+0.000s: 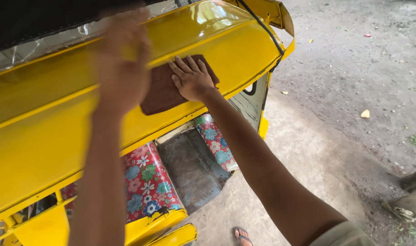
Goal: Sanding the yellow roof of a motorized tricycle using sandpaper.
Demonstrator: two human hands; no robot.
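My right hand [191,78] lies flat, fingers spread, on a dark brown cloth [162,93] that rests on the glossy yellow roof panel [57,136] of a small vehicle. My left hand [122,64] is raised close to the camera and blurred, palm against the upper yellow strip just left of the cloth; it holds nothing that I can see. The cloth's right part is hidden under my right hand.
Below the roof edge are red floral-covered seats [148,182] and a grey metal floor [192,168]. A black cable [262,27] runs along the roof's far end. Concrete and dirt ground [353,68] lies to the right; my sandalled foot [242,237] shows at the bottom.
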